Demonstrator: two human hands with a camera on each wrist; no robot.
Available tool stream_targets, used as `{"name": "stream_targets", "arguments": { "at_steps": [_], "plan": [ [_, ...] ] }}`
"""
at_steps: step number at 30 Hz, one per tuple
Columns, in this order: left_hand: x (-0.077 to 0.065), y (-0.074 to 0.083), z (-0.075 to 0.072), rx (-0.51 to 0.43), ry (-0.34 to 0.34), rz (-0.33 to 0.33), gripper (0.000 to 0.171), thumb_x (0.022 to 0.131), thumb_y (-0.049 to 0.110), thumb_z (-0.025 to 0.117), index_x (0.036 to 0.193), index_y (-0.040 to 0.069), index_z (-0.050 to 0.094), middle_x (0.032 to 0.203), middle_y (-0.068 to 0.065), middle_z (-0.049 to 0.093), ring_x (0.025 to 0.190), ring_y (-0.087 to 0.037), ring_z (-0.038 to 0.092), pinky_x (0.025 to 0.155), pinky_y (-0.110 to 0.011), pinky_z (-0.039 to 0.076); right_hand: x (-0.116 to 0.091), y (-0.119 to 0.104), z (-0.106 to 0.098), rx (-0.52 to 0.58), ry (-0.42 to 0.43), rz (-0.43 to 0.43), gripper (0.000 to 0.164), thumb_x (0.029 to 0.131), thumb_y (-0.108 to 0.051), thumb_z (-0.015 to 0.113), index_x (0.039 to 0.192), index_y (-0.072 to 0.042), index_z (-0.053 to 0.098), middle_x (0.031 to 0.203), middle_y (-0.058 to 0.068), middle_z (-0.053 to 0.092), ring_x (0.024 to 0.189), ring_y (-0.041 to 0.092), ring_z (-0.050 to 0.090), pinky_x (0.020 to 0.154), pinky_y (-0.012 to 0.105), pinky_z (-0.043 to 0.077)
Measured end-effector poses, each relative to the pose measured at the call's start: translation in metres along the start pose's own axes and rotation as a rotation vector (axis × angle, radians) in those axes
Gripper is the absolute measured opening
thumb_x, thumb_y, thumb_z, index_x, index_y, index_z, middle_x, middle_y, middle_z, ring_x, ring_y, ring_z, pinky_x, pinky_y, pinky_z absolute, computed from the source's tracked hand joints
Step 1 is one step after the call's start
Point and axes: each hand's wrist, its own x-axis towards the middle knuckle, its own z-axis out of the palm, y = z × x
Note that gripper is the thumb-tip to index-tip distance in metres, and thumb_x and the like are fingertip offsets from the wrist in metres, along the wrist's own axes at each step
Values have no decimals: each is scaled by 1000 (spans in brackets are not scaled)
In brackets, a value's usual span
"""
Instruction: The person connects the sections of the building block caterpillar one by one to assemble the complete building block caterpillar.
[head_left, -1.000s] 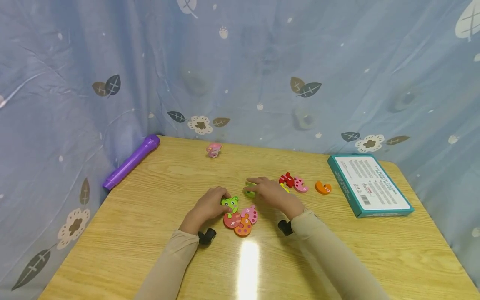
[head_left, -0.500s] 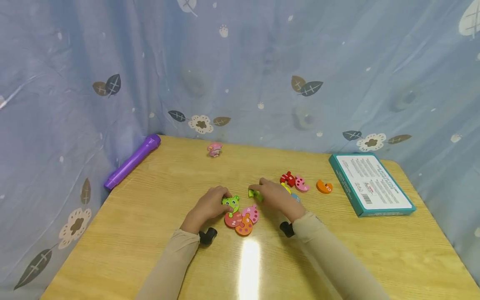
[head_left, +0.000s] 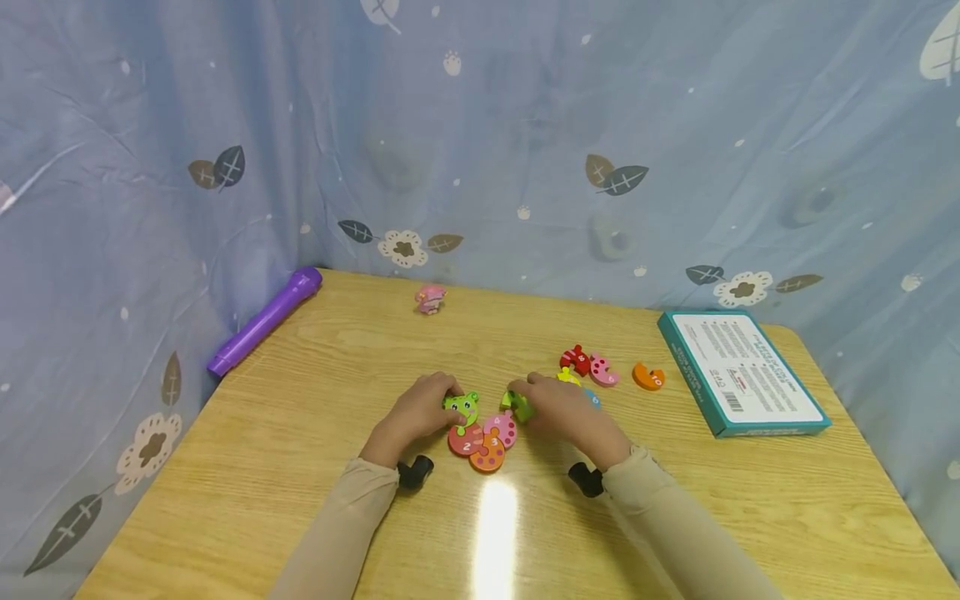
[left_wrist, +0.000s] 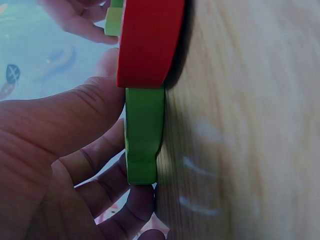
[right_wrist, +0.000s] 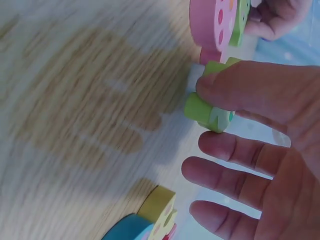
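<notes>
In the head view my left hand point(head_left: 420, 410) holds the green face piece point(head_left: 462, 408) of a numbered wooden puzzle, its thumb on the face. Joined to that piece are a red piece point(head_left: 462, 442) marked 2, an orange piece point(head_left: 489, 457) marked 3 and a pink piece point(head_left: 504, 430). My right hand point(head_left: 568, 414) pinches a loose green puzzle piece point(right_wrist: 205, 111) between thumb and index finger, beside the pink piece. In the right wrist view its other fingers spread away from the piece. The left wrist view shows the face piece point(left_wrist: 144, 135) edge-on against the table.
Beyond my right hand lie red point(head_left: 576, 361), pink point(head_left: 603, 371), yellow point(head_left: 567, 377) and blue point(head_left: 592, 398) pieces, with an orange piece point(head_left: 648, 377) farther right. A teal-edged box point(head_left: 742, 371), a purple tube point(head_left: 264, 323) and a pink figurine point(head_left: 431, 298) also lie on the table point(head_left: 315, 400).
My right hand has picked hold of the loose green piece and brought it nearer, down toward the pink piece. The left hand keeps its place on the face piece.
</notes>
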Motion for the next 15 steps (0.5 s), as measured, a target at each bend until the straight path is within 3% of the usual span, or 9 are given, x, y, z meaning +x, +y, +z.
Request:
{"name": "stream_targets", "arguments": {
  "at_steps": [8, 15],
  "plan": [
    [1, -1, -1, 8, -3, 0, 33, 76, 27, 76, 102, 12, 63, 101, 0, 57, 100, -21, 50, 87, -37, 43, 1, -9, 3, -120, 44, -66, 54, 76, -23, 76, 125, -18, 54, 92, 3, 53, 67, 16, 50, 54, 29, 43],
    [0, 1, -1, -3, -8, -9, 32, 76, 27, 76, 102, 12, 63, 101, 0, 57, 100, -20, 50, 87, -38, 43, 1, -14, 8, -188, 66, -71, 46, 79, -15, 72, 121, -18, 56, 89, 3, 53, 69, 18, 52, 53, 30, 43]
  ]
}}
